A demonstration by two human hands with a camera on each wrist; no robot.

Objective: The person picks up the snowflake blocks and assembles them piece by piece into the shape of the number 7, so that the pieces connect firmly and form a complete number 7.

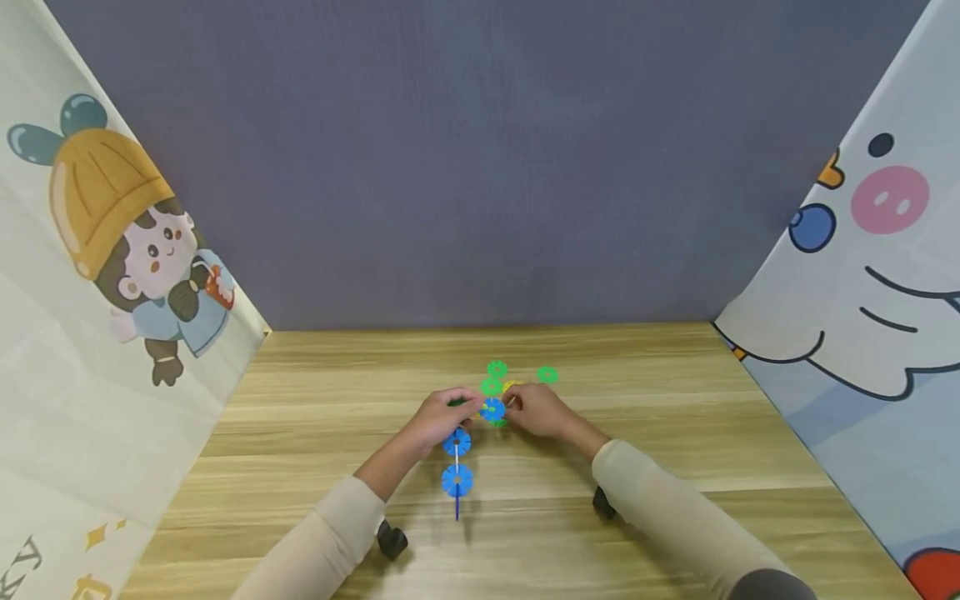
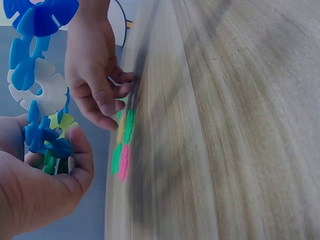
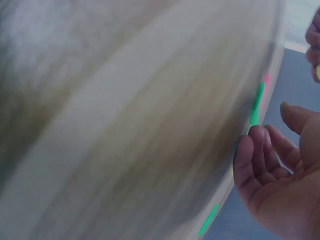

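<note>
My left hand (image 1: 438,419) grips the end of a chain of slotted plastic snowflake discs. In the left wrist view the chain rises from the fingers, with a white disc (image 2: 50,100), a dark blue disc (image 2: 42,20) and light blue ones between. A yellow-green disc (image 2: 64,121) and a green one show by the fingertips. From the head, the chain's blue disc (image 1: 457,481) hangs nearer my body, and another blue disc (image 1: 492,409) appears between both hands. My right hand (image 1: 540,408) holds nothing; its loosely bent fingers are close to the tabletop, near the loose discs.
Loose green discs (image 1: 547,375), a yellow disc (image 1: 512,386) and a pink disc (image 2: 124,162) lie on the wooden table (image 1: 337,375) beyond and around the hands. A dark panel (image 1: 480,167) stands at the back, with printed panels at both sides.
</note>
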